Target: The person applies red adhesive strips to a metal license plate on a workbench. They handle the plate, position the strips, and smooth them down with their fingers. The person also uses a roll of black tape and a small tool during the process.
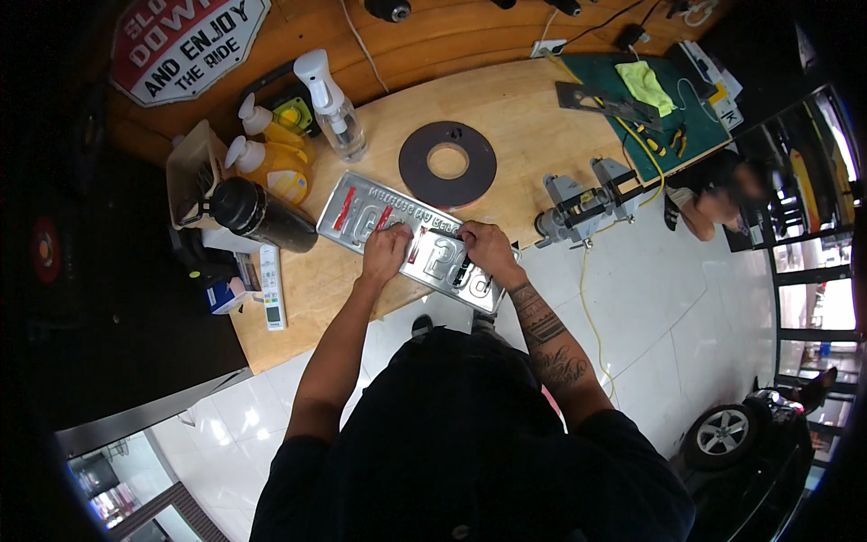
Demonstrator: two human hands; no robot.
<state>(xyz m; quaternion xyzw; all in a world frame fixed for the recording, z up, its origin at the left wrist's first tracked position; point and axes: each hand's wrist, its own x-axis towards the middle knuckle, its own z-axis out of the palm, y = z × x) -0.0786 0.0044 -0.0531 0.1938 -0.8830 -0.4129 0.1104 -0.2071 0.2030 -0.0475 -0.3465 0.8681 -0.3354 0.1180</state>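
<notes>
A silver license plate (pixel 442 267) lies aslant over the front edge of the wooden table, its back face up with the raised characters reversed. Short red-backed strips of tape (pixel 343 209) stick to its face. My left hand (pixel 387 249) rests on the middle of the plate, fingers curled together beside a red strip; what they pinch is hidden. My right hand (pixel 489 249) is closed at the plate's far edge, pinching a short dark strip of tape (pixel 463 234). A large dark roll of tape (pixel 416 162) lies flat just beyond the plate.
Left on the table (pixel 390 108) stand a black bottle (pixel 271 217), yellow pump bottles (pixel 275 172), a clear spray bottle (pixel 340 122) and a white remote control (pixel 272 287). A grey clamp-like fixture (pixel 587 206) sits at the right edge. Pliers lie on a green mat (pixel 596 74). Another person (pixel 709 203) is at right.
</notes>
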